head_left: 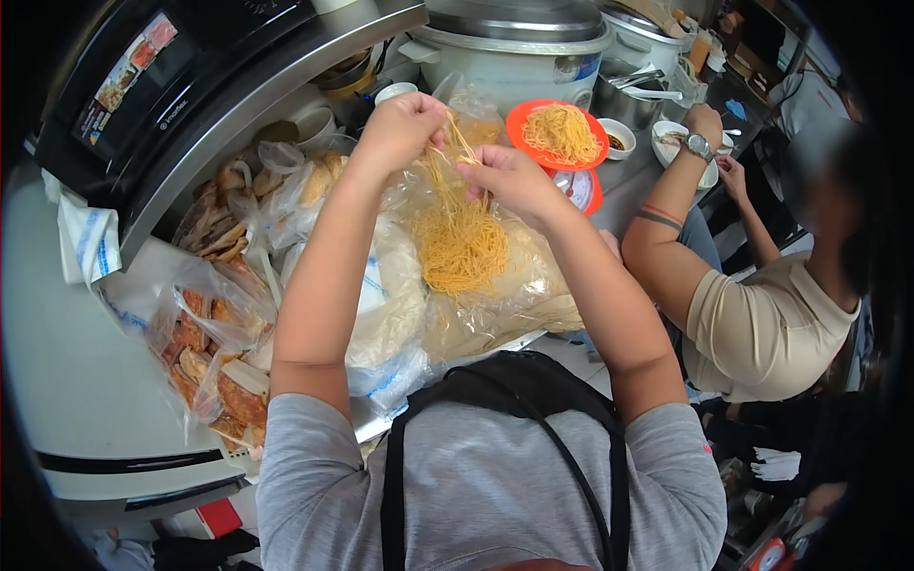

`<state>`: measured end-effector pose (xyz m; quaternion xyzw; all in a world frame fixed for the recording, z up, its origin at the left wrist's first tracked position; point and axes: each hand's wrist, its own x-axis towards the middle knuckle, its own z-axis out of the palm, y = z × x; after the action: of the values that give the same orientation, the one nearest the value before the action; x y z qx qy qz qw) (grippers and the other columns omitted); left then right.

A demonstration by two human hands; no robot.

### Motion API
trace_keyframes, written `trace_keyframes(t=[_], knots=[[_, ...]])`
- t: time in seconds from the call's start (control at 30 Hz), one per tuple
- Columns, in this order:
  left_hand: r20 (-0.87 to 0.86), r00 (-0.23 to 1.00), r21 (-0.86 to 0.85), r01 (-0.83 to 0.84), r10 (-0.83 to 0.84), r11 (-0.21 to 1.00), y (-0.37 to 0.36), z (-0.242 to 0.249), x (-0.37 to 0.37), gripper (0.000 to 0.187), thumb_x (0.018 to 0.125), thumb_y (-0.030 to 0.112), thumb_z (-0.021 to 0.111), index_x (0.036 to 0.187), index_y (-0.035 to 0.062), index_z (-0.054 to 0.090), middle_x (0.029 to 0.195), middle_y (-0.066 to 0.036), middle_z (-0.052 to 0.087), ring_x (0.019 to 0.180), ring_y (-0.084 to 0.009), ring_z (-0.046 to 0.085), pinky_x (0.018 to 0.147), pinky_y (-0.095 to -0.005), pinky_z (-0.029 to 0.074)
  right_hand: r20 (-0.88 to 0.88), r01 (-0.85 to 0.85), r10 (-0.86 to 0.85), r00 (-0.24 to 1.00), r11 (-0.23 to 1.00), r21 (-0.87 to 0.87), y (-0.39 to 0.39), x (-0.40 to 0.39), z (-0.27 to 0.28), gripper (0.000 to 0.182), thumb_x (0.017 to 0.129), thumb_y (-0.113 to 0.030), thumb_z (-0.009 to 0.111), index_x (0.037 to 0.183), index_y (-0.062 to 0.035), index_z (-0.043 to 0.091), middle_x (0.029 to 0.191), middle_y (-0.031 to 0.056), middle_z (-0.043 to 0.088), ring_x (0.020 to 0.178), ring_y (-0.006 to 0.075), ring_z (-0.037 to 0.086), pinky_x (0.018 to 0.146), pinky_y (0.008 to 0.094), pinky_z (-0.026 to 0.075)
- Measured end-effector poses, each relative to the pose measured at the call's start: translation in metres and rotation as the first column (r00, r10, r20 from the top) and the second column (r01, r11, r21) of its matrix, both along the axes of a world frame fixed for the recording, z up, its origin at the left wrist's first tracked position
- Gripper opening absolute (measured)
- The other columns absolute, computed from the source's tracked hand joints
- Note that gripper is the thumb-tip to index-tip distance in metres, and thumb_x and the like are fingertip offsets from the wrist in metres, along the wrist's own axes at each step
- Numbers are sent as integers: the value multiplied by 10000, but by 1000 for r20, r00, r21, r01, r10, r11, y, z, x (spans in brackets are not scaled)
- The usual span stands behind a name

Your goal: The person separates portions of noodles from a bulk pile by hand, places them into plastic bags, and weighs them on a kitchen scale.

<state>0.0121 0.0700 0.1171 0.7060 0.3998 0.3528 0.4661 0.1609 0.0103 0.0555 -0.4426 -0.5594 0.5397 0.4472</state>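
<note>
Strands of yellow noodles are pinched in my left hand (pixel 404 129), fingers closed, raised above the work surface. My right hand (pixel 511 179), a little lower and to the right, is also closed on noodle strands. Below both hands, the loose pile of noodles (pixel 464 252) lies on clear plastic bags (pixel 519 285), and some strands stretch up from it to my fingers. Just beyond my right hand, an orange-red plate (pixel 518 121) bears another heap of noodles (pixel 562 133). It sits on top of a scale (pixel 577 187) whose dial is partly visible.
Plastic bags of browned meat pieces (pixel 214 347) lie at the left, beneath a black appliance (pixel 143 86). A large lidded cooker (pixel 514 57) stands at the back. On the right, a co-worker (pixel 762 324) leans over a white bowl (pixel 668 140), near a small sauce bowl (pixel 619 139) and a metal pot (pixel 628 95).
</note>
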Motion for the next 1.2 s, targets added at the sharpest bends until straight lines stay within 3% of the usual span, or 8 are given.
trace_keyframes(t=[0.23, 0.33, 0.43, 0.57, 0.7, 0.9, 1.07, 1.2], knots=[[337, 939, 14, -76, 66, 997, 6, 33, -21, 100, 823, 115, 461, 853, 31, 506, 625, 3, 465, 565, -95, 488, 553, -228, 444, 261, 75, -33, 965, 986, -149, -26, 21, -93, 227, 771, -238, 557, 666, -37, 566, 548, 45, 534, 532, 108, 497, 494, 242, 377], [443, 896, 63, -74, 39, 995, 7, 57, -25, 98, 830, 121, 455, 847, 33, 496, 638, 13, 454, 589, -93, 485, 580, -244, 457, 750, 14, 115, 652, 986, -164, -36, 30, -120, 231, 734, -248, 573, 748, -19, 592, 681, 133, 592, 638, 234, 566, 573, 319, 428], [448, 891, 138, 20, -80, 990, 12, 77, -27, 102, 841, 135, 445, 833, 45, 491, 641, 17, 444, 596, -84, 476, 589, -245, 457, 879, 84, -141, 456, 990, 115, -39, 23, -105, 259, 715, -260, 567, 839, -35, 599, 822, 169, 589, 739, 316, 556, 648, 369, 436], [539, 839, 99, 21, -71, 995, -16, 100, -6, 115, 804, 100, 472, 696, 61, 465, 566, -8, 464, 470, -97, 451, 435, -208, 392, 547, 175, -379, 746, 905, 387, -17, 0, -44, 262, 735, -274, 546, 900, -75, 588, 828, 146, 590, 735, 294, 561, 651, 353, 439], [444, 889, 181, 30, -109, 983, -22, 103, -7, 116, 818, 108, 428, 724, 47, 459, 541, -13, 436, 423, -95, 405, 383, -200, 324, 526, 110, -285, 801, 935, 338, 1, -11, -3, 245, 748, -265, 540, 871, -59, 589, 741, 154, 582, 685, 275, 561, 627, 344, 434], [53, 992, 60, 115, -118, 992, -23, 52, -15, 234, 764, 168, 554, 960, 45, 514, 599, 52, 437, 475, -22, 373, 401, -159, 280, 331, 170, -350, 876, 868, 467, 10, -2, 54, 225, 760, -249, 531, 805, -37, 595, 642, 120, 566, 617, 203, 552, 577, 304, 428], [-341, 917, 193, 284, -207, 939, -14, 0, 9, 239, 765, 226, 553, 877, 17, 575, 701, -13, 552, 619, -114, 504, 548, -240, 409, 173, 153, -246, 954, 892, 425, 3, -6, 81, 247, 752, -230, 566, 883, -20, 576, 699, 55, 569, 649, 110, 518, 600, 260, 428], [47, 972, -50, 234, -232, 971, -18, 28, 11, 189, 814, 231, 488, 820, 51, 547, 624, 38, 481, 508, -27, 386, 434, -182, 292, -207, 220, -129, 970, 830, 512, 13, -20, 33, 342, 786, -180, 554, 1073, -23, 453, 879, 3, 514, 806, 85, 492, 714, 229, 411]])
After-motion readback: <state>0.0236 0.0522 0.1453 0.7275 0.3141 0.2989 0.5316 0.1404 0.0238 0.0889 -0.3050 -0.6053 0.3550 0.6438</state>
